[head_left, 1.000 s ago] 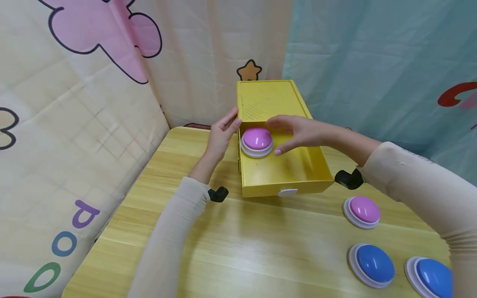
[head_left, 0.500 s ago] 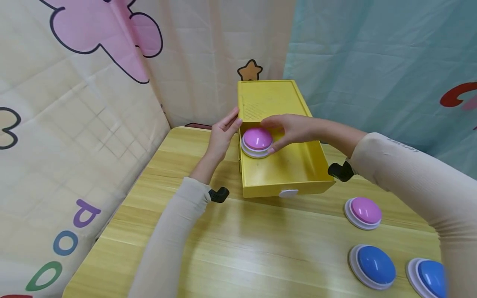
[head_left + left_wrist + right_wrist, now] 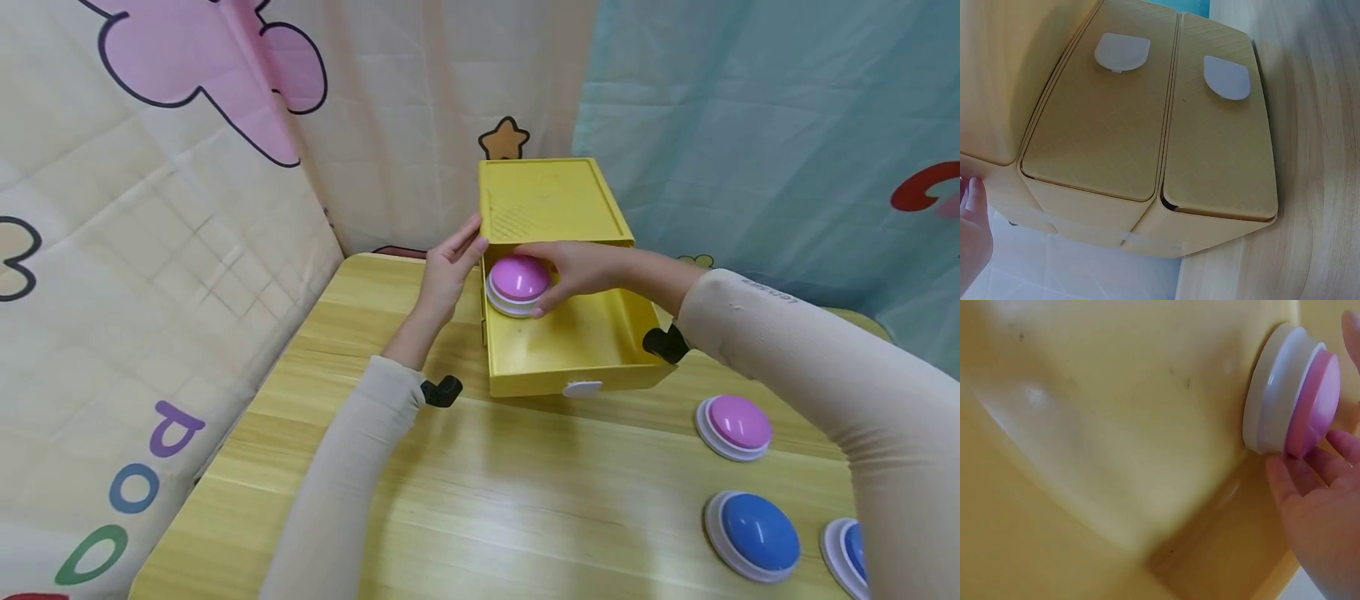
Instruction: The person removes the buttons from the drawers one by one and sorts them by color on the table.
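Note:
A yellow drawer unit (image 3: 555, 200) stands at the back of the table, its top drawer (image 3: 585, 379) pulled out. A pink push button (image 3: 517, 277) on a white base sits in that drawer's left back corner. My right hand (image 3: 588, 267) reaches in and holds it, fingers curled behind it and thumb at the front right of the base. In the right wrist view, fingertips touch the button's white base (image 3: 1272, 387). My left hand (image 3: 444, 275) rests against the unit's left side, fingers fairly straight, thumb at the front edge.
On the right of the wooden table (image 3: 465, 500) lie another pink button (image 3: 738, 421), a blue button (image 3: 759, 529) and a second blue one (image 3: 851, 550), partly hidden by my right sleeve. Two closed drawers (image 3: 1097, 119) with white handles show below the open one. Printed curtains hang behind.
My right hand has moved left inside the drawer, and its fingers have closed around the pink button. My left hand stays against the drawer unit.

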The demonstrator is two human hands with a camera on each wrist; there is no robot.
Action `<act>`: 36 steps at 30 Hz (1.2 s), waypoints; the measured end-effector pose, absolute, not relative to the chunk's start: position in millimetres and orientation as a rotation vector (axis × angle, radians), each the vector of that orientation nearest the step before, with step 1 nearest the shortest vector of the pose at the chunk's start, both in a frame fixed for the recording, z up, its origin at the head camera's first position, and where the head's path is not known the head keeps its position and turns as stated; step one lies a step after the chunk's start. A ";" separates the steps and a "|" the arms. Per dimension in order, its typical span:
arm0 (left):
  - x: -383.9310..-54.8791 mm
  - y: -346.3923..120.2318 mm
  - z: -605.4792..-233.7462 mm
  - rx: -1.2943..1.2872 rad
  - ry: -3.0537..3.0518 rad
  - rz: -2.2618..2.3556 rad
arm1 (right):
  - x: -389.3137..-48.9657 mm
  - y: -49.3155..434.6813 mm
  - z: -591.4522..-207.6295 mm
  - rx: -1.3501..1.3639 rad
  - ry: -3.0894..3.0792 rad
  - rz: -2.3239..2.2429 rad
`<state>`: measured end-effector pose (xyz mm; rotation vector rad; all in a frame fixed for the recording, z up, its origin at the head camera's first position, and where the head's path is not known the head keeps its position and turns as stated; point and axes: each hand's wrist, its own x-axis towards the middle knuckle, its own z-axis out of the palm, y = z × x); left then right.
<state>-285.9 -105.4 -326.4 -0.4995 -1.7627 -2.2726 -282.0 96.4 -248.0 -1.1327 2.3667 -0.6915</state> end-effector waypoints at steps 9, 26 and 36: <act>-284.6 -105.7 -325.8 -0.514 -1.736 -2.286 | -279.1 89.9 -250.8 -1.143 2.464 -0.630; -286.2 -103.6 -325.6 -0.500 -1.766 -2.281 | -268.1 97.7 -231.0 -1.213 2.510 -0.580; -285.3 -106.5 -324.7 -0.478 -1.774 -2.300 | -257.1 123.5 -210.8 -1.065 2.464 -0.890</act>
